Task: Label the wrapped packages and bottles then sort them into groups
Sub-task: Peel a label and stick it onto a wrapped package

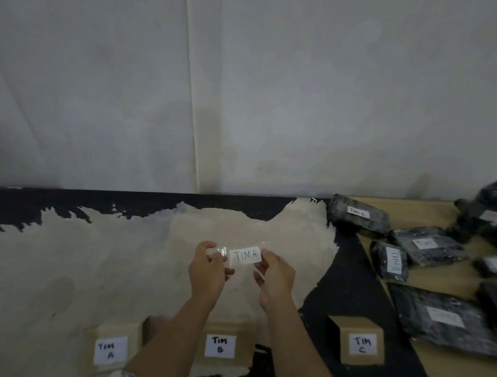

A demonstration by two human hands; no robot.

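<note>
Fingers of my left hand (209, 266) pinch the clear tape at one end of the "TIM A" label (245, 255). Those of my right hand (276, 276) pinch the other end. Both grips are narrow and hold the label stretched above the table (77, 262). I judge the tape must be kept taut and off itself, then pressed flat onto a wrapped package (445, 322). The packages lie well apart to my right, and the TIM A box (111, 351) stands near me.

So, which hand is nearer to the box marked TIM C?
Right. The right hand, pinching the TIM A label, is up and left of the box; the left hand is farther left, beyond the label.
</note>
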